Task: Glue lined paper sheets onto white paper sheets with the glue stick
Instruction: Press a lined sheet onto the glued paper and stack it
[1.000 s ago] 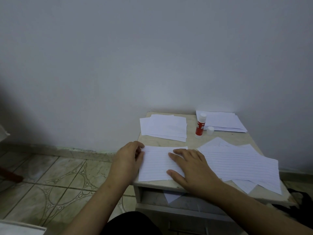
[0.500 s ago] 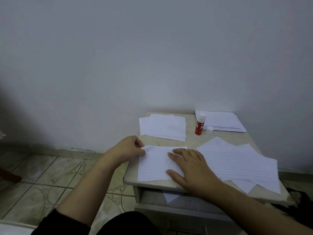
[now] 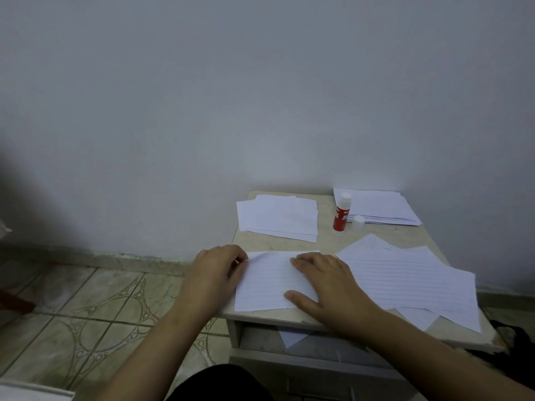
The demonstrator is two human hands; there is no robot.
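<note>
Lower centre of the frame, the right hand (image 3: 330,285) presses flat on the lined sheet (image 3: 272,282); the left hand (image 3: 215,266) seemingly pinches its left edge. Thin, floppy, creases easily; lift by edges.

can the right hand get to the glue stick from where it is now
Probably yes. The right hand lies flat on the lined sheet, and the glue stick stands upright beyond it with only bare tabletop between; its cap sits beside it, out of the way.

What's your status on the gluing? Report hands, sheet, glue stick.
Right hand flat on lined sheet; left hand pinching its left edge. Glue stick upright, uncapped, cap beside it. Nothing in the way.
</note>
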